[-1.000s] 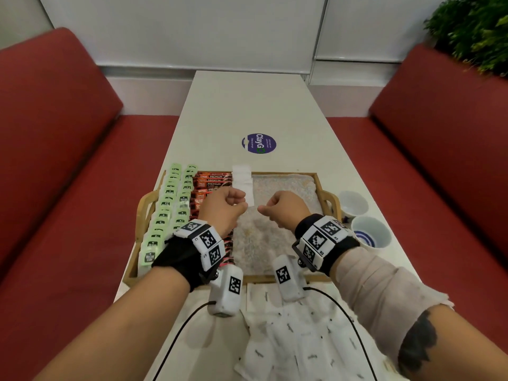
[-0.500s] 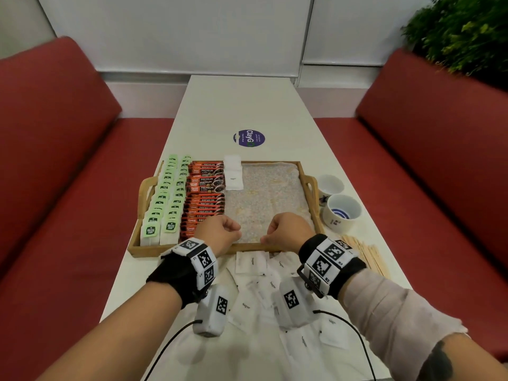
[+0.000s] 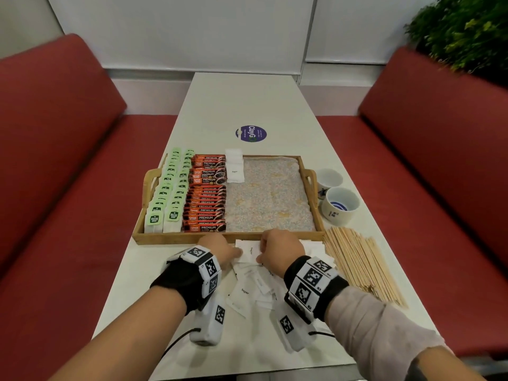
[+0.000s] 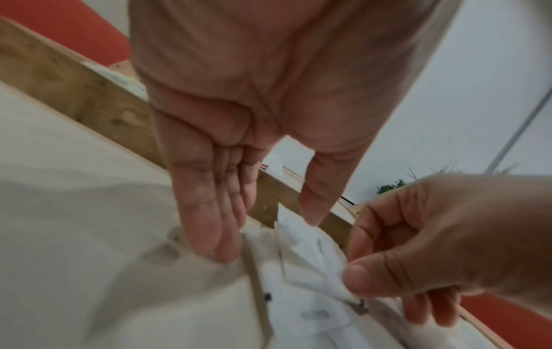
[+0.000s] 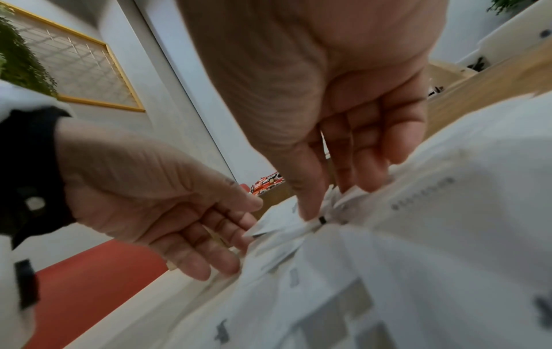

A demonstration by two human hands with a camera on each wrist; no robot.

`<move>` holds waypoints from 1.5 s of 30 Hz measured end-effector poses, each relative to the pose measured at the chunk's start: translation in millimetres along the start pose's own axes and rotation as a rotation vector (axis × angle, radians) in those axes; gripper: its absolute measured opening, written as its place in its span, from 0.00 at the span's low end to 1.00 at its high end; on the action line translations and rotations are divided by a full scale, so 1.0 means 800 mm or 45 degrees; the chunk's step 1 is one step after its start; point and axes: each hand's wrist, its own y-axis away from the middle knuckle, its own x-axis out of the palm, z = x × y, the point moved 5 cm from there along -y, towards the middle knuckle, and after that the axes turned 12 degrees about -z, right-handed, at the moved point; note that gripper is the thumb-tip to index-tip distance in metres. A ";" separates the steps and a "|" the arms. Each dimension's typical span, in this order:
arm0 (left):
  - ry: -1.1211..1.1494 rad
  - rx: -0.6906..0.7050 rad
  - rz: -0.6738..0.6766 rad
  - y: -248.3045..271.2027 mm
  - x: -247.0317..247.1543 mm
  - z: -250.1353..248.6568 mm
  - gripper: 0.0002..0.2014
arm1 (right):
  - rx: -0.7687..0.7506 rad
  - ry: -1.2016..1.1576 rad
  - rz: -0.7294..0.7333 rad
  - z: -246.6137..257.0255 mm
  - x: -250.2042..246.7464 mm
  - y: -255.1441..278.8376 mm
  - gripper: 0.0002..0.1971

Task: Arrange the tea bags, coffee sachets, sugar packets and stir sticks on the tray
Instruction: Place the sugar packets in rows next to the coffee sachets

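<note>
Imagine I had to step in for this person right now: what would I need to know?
Left hand: open, fingers straight, touching the loose sugar packets on the table.
Right hand: pinching one sugar packet from that pile.
Done: tea bags and coffee sachets fill rows at the left of the tray; a few sugar packets on the tray start a third row.
Left: the remaining sugar, then the stir sticks lying right of the pile.

- a café or canteen booth: red padded benches [image 3: 55, 149] flank a long white table [image 3: 247, 100]
- a branded round sticker [image 3: 251, 133] marks the tabletop; a green plant [image 3: 461, 31] stands behind
</note>
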 end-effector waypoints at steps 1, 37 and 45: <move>0.043 -0.029 0.004 -0.001 0.003 0.000 0.15 | 0.006 -0.027 -0.009 0.000 0.002 0.001 0.08; 1.793 -0.095 0.355 -0.008 -0.037 -0.019 0.15 | 0.041 -0.971 -0.224 0.031 -0.044 -0.046 0.07; 1.822 -0.042 0.327 -0.036 -0.052 -0.032 0.14 | 0.051 -1.109 -0.295 0.045 -0.054 -0.077 0.08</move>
